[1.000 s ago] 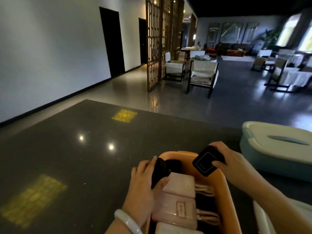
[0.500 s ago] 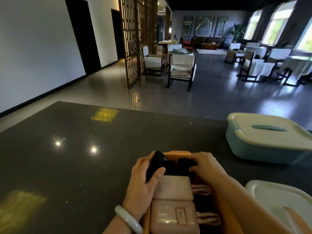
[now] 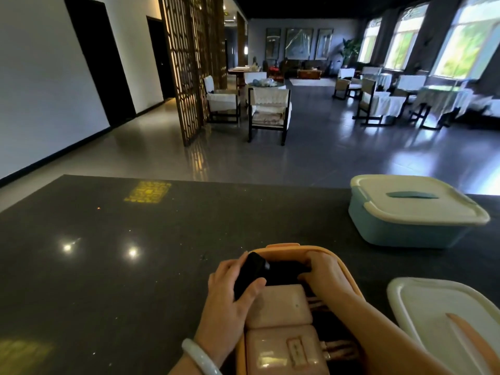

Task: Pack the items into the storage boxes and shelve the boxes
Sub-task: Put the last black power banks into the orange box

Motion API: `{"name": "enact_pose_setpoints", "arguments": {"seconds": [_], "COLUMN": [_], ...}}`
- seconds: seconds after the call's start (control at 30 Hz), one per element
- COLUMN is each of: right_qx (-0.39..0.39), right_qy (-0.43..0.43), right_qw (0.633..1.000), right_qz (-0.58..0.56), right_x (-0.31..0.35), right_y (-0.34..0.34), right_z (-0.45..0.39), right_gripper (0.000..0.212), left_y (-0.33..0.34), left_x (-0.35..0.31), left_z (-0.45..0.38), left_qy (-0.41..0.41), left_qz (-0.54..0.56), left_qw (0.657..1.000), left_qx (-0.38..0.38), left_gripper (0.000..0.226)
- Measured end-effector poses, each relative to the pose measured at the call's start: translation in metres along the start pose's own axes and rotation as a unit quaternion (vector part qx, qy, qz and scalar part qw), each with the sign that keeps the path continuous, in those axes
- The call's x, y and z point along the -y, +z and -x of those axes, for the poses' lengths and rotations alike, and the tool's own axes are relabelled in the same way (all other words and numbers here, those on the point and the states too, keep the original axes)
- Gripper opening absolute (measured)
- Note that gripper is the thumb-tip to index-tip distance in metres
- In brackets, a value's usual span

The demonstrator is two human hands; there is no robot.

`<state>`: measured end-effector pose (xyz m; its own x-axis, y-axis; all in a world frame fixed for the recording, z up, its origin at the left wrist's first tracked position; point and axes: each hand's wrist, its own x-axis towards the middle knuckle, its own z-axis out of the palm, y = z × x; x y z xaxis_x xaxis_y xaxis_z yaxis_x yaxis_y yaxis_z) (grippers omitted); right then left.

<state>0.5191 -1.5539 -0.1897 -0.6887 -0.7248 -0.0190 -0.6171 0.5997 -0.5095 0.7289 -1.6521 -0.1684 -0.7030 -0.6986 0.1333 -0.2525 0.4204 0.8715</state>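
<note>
Dark speckled counter (image 3: 113, 266) in the foreground, with an orange box (image 3: 303, 248) at the near edge, lid off. Left hand (image 3: 232, 290) at the box's far-left corner, fingers and thumb curled round a black item (image 3: 250, 272) held tilted above the rim. Right hand (image 3: 324, 274) inside the far end of the box, fingers curled down onto a second black item (image 3: 284, 274) lying there; grip or mere press cannot be told. White bangle (image 3: 198, 358) on the left wrist. Nearer in the box, two pink cases (image 3: 276, 307) lying one behind the other, the nearer one bearing a small label, with pink cords (image 3: 338, 347) just beside them on the right. To the right of the box, a cream lid (image 3: 433, 301) lying flat on the counter, an orange strip on its top. Farther right and back, well apart from the hands, a teal box (image 3: 400, 226) with its cream lid on and a teal handle recessed on top. Beyond the counter, a grey tiled floor, a wooden lattice screen (image 3: 189, 63), white-cushioned chairs (image 3: 269, 109) and bright windows at the right.
</note>
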Motion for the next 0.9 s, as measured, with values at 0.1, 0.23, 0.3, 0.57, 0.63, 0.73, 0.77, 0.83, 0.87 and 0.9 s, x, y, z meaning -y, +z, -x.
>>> {"name": "enact_pose_setpoints", "arguments": {"seconds": [0.1, 0.23, 0.3, 0.57, 0.63, 0.73, 0.77, 0.83, 0.87, 0.9], "right_qx": [-0.010, -0.003, 0.009, 0.055, 0.108, 0.105, 0.094, 0.068, 0.049, 0.023], "right_qy": [0.069, 0.036, 0.043, 0.022, 0.009, 0.005, 0.009, 0.016, 0.021, 0.026], "right_qw": [0.997, 0.999, 0.998, 0.979, 0.969, 0.975, 0.977, 0.981, 0.982, 0.984], "right_qz": [-0.032, -0.016, -0.041, -0.194, -0.220, -0.196, -0.191, -0.182, -0.179, -0.174], "right_x": [0.002, 0.009, 0.012, 0.054, 0.070, 0.080, 0.079, 0.072, 0.067, 0.060], "right_y": [0.003, -0.007, -0.014, -0.056, -0.066, -0.074, -0.076, -0.082, -0.086, -0.090], "right_z": [0.005, 0.000, 0.001, 0.027, 0.041, 0.054, 0.055, 0.058, 0.058, 0.058], "right_gripper": [0.014, 0.027, 0.029, 0.011, 0.015, 0.010, 0.008, 0.007, 0.007, 0.008], "left_y": [-0.003, -0.009, -0.011, -0.012, -0.008, 0.003, 0.007, 0.012, 0.011, 0.011], "left_x": [0.001, 0.001, 0.000, -0.011, -0.018, -0.029, -0.032, -0.034, -0.033, -0.029], "left_z": [-0.002, -0.006, -0.007, -0.007, -0.010, -0.014, -0.015, -0.015, -0.016, -0.018], "left_qy": [0.007, 0.014, 0.015, 0.062, 0.080, 0.110, 0.122, 0.147, 0.151, 0.145], "left_qz": [-0.006, -0.008, -0.011, -0.039, -0.045, -0.065, -0.065, -0.069, -0.079, -0.093], "left_qw": [1.000, 0.999, 0.999, 0.997, 0.995, 0.991, 0.989, 0.985, 0.984, 0.983], "left_qx": [0.011, 0.039, 0.044, 0.038, 0.038, 0.040, 0.046, 0.057, 0.059, 0.059], "left_gripper": [0.073, 0.076, 0.076, 0.070, 0.064, 0.066, 0.067, 0.067, 0.067, 0.066]}}
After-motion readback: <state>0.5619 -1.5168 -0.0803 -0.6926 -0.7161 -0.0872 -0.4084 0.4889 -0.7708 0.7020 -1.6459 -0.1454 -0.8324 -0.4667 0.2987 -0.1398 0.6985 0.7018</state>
